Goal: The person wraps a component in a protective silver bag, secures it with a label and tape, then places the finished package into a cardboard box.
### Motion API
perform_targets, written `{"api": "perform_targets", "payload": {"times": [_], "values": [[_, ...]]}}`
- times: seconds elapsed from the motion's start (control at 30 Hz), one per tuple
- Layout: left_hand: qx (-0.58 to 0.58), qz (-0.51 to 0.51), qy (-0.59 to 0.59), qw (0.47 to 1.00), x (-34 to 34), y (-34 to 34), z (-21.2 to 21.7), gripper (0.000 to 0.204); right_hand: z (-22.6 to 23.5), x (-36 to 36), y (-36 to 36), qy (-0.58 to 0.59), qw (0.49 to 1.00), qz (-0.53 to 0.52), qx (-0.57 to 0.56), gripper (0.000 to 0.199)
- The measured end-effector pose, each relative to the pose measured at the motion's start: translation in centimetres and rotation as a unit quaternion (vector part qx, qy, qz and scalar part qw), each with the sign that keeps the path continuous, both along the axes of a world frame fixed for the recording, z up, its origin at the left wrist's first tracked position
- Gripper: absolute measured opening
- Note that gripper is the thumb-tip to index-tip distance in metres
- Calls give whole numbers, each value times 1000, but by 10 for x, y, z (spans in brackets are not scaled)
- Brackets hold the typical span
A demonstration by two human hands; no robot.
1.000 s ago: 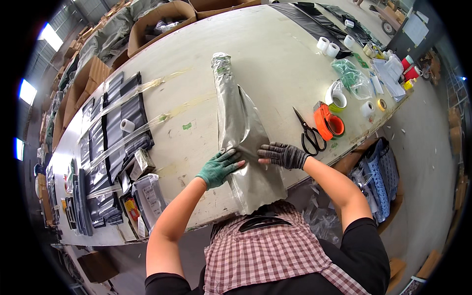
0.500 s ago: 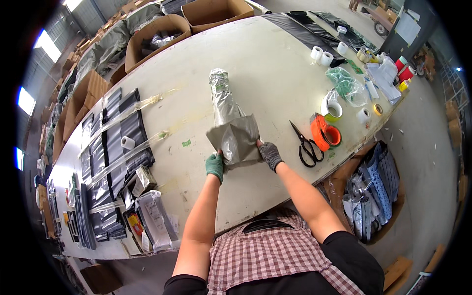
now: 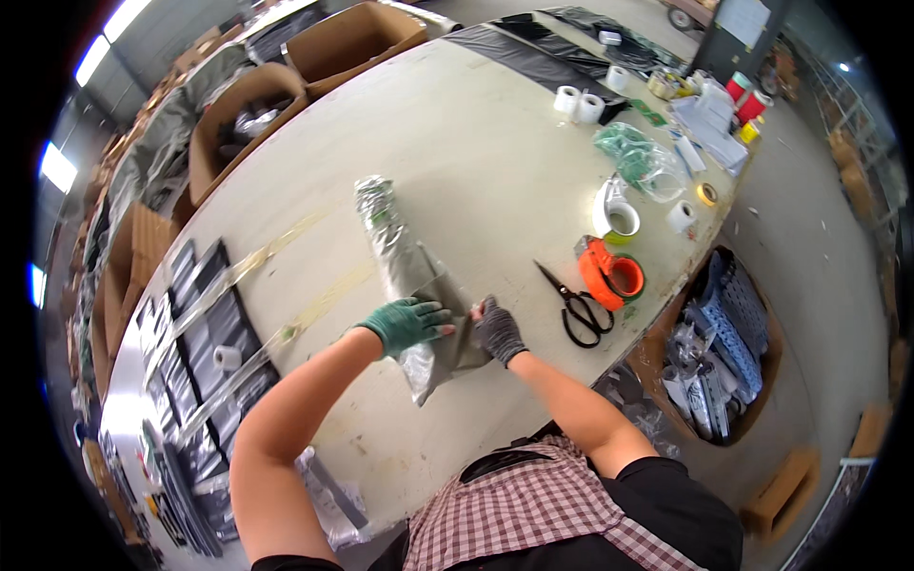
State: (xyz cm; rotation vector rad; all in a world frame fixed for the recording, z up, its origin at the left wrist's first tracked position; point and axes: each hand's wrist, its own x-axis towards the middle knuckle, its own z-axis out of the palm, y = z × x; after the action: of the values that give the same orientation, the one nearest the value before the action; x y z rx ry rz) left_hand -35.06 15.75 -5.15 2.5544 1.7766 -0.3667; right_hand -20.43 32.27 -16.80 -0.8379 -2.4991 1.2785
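A long roll-shaped package in a silvery-grey plastic bag (image 3: 407, 266) lies slanted across the middle of the table. Its far end is crinkled and shiny; the near end is flat, loose bag material running to a point. My left hand (image 3: 407, 325), in a green glove, lies across the near part with fingers stretched out flat. At the bag's right edge, my right hand (image 3: 500, 330), in a dark grey glove, is closed on the plastic with fingers bent. Right of that hand lie black-handled scissors (image 3: 576, 309) and an orange tape dispenser (image 3: 605, 271).
White label rolls (image 3: 590, 108), a clear bag with green contents (image 3: 638, 157) and a wide tape roll (image 3: 619, 219) sit at the right. Stacked dark plastic bags (image 3: 195, 333) lie at the left. Cardboard boxes (image 3: 357, 43) line the far-left edge; another box (image 3: 776, 366) stands below the right edge.
The package has tilted, its near end now pointing toward me. My left hand has gone from gripping the bag's near edge to lying flat on it. The whole view has shifted.
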Motion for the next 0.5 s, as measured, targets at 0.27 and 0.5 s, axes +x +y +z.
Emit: {"api": "perform_targets", "payload": {"times": [0.27,0.5], "values": [[-167,-25,-52,984,-37,38,19,97,125,1,214,-21,946,-147,289,39],[-46,9,-23,999,59,70,3,83,72,13,327,-186,931,-50,309,54]]}}
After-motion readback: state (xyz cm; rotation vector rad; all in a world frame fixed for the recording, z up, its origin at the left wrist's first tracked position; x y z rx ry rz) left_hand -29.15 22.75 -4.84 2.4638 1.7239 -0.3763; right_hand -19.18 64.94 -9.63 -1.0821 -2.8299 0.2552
